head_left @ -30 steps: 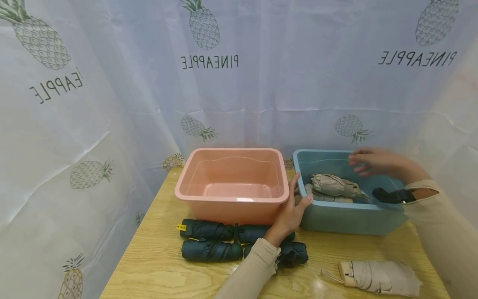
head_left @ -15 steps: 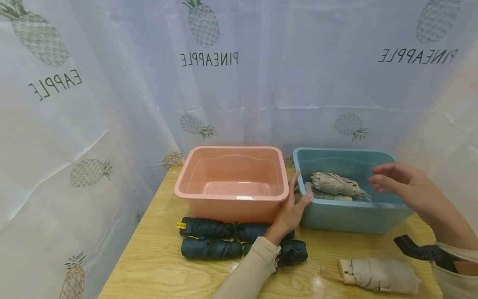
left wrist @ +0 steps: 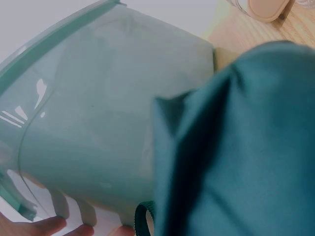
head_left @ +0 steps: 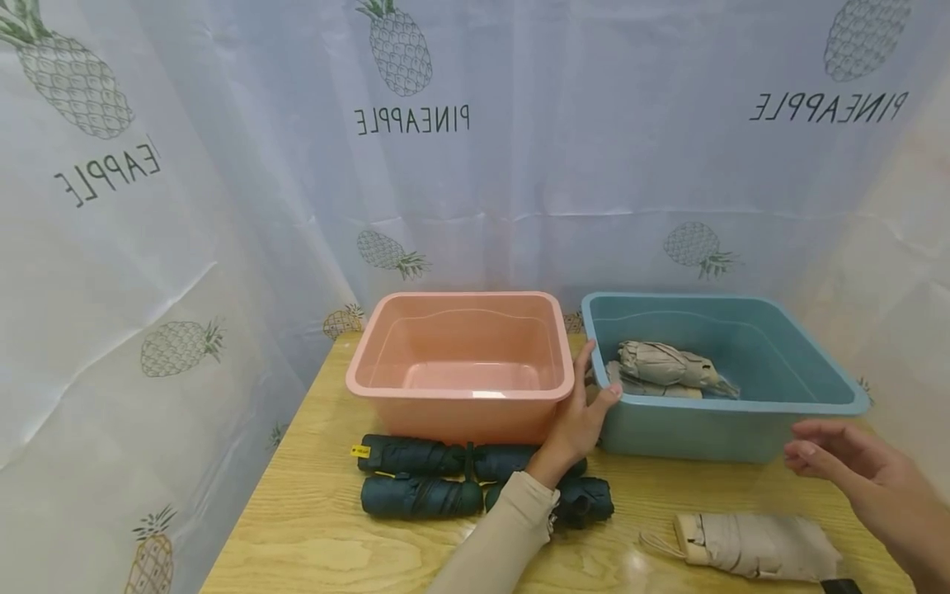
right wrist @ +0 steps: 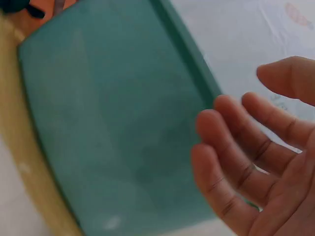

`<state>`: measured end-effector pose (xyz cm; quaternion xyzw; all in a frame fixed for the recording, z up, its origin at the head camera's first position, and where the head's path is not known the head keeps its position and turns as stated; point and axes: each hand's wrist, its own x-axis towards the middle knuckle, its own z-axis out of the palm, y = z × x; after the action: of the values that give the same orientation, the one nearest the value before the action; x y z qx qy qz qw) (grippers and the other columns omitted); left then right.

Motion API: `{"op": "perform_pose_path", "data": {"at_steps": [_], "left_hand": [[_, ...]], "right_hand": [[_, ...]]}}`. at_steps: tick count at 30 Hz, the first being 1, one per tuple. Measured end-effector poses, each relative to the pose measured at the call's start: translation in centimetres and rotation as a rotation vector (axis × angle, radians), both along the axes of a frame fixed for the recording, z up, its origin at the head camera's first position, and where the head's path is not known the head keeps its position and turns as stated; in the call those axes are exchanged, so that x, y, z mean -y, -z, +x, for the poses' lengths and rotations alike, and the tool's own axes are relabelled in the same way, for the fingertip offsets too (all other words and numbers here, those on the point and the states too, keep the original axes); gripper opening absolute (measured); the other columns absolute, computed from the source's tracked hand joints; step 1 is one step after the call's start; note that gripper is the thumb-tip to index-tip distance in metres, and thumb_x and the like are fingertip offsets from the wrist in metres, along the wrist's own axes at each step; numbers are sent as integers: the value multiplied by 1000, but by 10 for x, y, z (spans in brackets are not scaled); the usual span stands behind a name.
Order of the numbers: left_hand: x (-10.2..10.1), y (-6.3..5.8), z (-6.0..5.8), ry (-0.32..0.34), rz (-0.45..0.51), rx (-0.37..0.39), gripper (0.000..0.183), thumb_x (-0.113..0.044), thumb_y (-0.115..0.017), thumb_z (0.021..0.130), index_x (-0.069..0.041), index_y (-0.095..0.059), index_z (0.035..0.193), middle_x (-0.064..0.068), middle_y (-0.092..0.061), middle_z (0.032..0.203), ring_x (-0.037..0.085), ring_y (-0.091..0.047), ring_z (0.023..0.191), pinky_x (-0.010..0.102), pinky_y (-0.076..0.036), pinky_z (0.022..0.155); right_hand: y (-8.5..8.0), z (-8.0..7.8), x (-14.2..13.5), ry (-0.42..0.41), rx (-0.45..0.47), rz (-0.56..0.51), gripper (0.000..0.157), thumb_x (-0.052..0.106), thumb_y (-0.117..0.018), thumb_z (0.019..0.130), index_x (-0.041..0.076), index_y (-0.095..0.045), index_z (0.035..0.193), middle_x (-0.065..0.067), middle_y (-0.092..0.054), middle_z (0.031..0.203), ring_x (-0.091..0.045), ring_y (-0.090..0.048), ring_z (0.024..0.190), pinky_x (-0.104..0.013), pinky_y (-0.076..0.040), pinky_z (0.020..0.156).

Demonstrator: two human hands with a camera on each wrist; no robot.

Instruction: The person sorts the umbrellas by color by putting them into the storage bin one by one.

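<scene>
My left hand [head_left: 580, 421] rests against the near left corner of the blue bin [head_left: 712, 425], fingers along its left wall and thumb at the rim. Its fingertips [left wrist: 51, 225] touch the bin's wall in the left wrist view. Inside this bin lie beige folded umbrellas [head_left: 663, 365], one on top of another. My right hand [head_left: 868, 478] holds nothing, its fingers loosely bent in front of the bin's right end. Below and left of it, a beige folded umbrella [head_left: 764, 546] with a wrist loop lies on the table.
A pink bin [head_left: 460, 421] stands left of the blue one. Several dark green folded umbrellas [head_left: 419, 497] lie in two rows before it, partly behind my left forearm. A pineapple-print curtain [head_left: 519, 165] hangs behind the wooden table [head_left: 297, 528].
My right hand has come out of the blue bin and moved right and down toward the near beige umbrella. My left hand stays at the bin's corner.
</scene>
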<state>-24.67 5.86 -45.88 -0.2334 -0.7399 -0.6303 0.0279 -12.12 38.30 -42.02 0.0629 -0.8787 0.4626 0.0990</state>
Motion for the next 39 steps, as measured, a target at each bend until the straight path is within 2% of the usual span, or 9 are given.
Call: {"op": "perform_pose_path", "data": {"at_steps": [2, 4, 8, 11, 17, 22, 33, 37, 39], "left_hand": [[0, -1, 0, 5, -1, 1, 78, -66, -43, 95, -43, -12, 163, -4, -19, 170, 23, -31, 154, 58, -36, 117], [-1, -1, 1, 10, 0, 3, 78, -66, -43, 95, -44, -11, 162, -4, -19, 170, 25, -30, 154, 57, -36, 117], [-2, -2, 2, 14, -3, -1, 77, -66, -43, 95, -45, -10, 162, -3, -19, 170, 30, -31, 154, 57, -37, 116], [-2, -2, 2, 7, -4, -8, 78, -66, -43, 95, -45, -11, 162, -2, -19, 170, 31, -32, 154, 57, -37, 116], [0, -2, 1, -1, -4, -14, 80, -69, -42, 94, -42, -12, 163, -3, -20, 170, 26, -32, 154, 58, -37, 116], [-1, -2, 1, 7, -5, -11, 79, -68, -42, 94, -43, -12, 163, -3, -19, 170, 24, -31, 154, 56, -38, 116], [-1, -2, 0, -3, -10, -5, 78, -67, -43, 94, -43, -12, 162, -4, -21, 169, 23, -33, 153, 57, -38, 116], [0, -2, 0, 0, -4, -2, 78, -68, -43, 94, -44, -12, 162, -4, -21, 169, 24, -33, 153, 57, -38, 116], [0, -2, 0, 2, -2, -6, 78, -68, -42, 94, -44, -12, 162, -3, -21, 169, 27, -33, 153, 57, -38, 116]], "right_hand": [[9, 3, -5, 21, 111, 106, 29, 14, -50, 108, 6, -54, 135, 17, -68, 108, 2, -65, 85, -22, -56, 69], [18, 4, -8, 16, 219, 227, 38, 22, -51, 108, -3, -50, 137, 4, -69, 116, 2, -64, 84, -28, -56, 69], [33, 6, -13, -63, 457, 372, 59, 33, -52, 107, -14, -44, 140, -31, -58, 129, -15, -65, 96, -43, -57, 77], [45, 9, -18, -120, 557, 367, 63, 32, -54, 106, -19, -40, 140, -41, -51, 131, -32, -61, 105, -52, -57, 83], [60, 11, -29, -170, 619, 342, 70, 35, -52, 107, -22, -34, 143, -50, -40, 134, -51, -58, 108, -53, -56, 81], [67, 13, -36, -219, 695, 236, 74, 32, -46, 109, -25, -19, 148, -58, -15, 141, -77, -30, 121, -58, -53, 82], [80, 10, -42, -246, 643, 277, 73, 33, -47, 109, -19, -19, 152, -56, -14, 147, -79, -22, 126, -65, -50, 80], [80, 8, -42, -251, 637, 269, 74, 32, -49, 108, -20, -20, 151, -57, -16, 145, -78, -27, 124, -64, -51, 81], [79, 8, -41, -237, 663, 231, 75, 32, -51, 107, -21, -20, 150, -57, -19, 142, -72, -42, 117, -60, -53, 81]]}}
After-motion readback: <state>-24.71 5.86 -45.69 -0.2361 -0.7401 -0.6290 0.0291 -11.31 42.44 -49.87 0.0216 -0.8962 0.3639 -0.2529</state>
